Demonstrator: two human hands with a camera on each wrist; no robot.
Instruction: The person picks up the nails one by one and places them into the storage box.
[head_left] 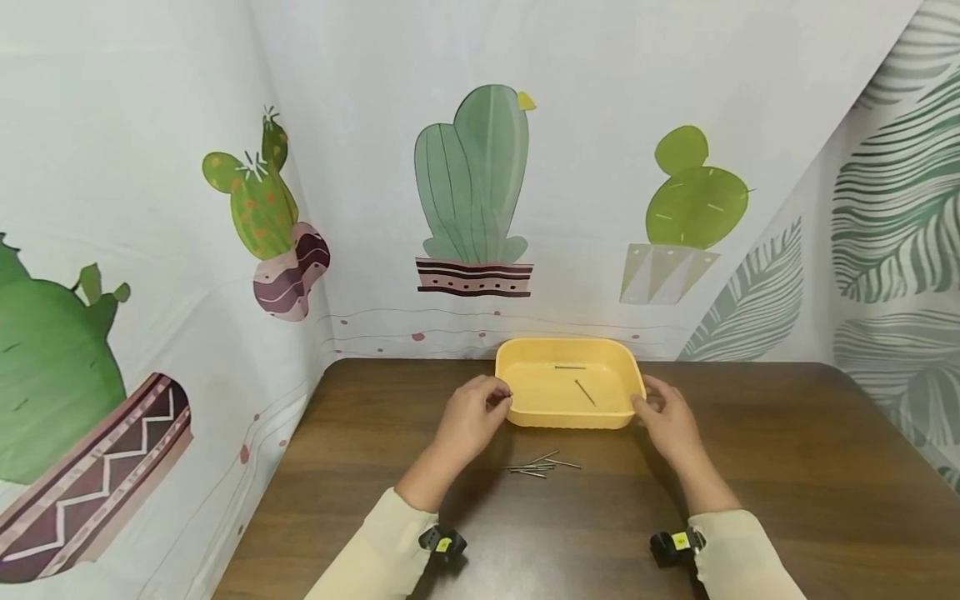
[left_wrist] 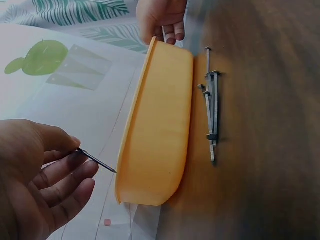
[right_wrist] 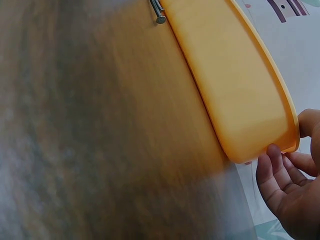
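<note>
A yellow plastic tray (head_left: 575,421) stands at the back of the table with two nails inside, one nail (head_left: 570,367) lying crosswise and another nail (head_left: 585,392) slanted. My left hand (head_left: 471,412) is at the tray's left side. In the left wrist view its thumb and forefinger pinch a nail (left_wrist: 98,160), whose point is by the tray's rim. At the opposite end, my right hand (head_left: 669,414) grips the tray's corner, thumb at the rim and fingertips against the outer wall. A small pile of several nails (head_left: 536,466) lies on the table in front of the tray.
The dark wooden table (head_left: 360,500) meets a white cloth backdrop (head_left: 585,167) printed with cacti, just behind the tray. A similar cloth hangs along the left side, and a leaf-patterned curtain (head_left: 900,208) hangs at the right.
</note>
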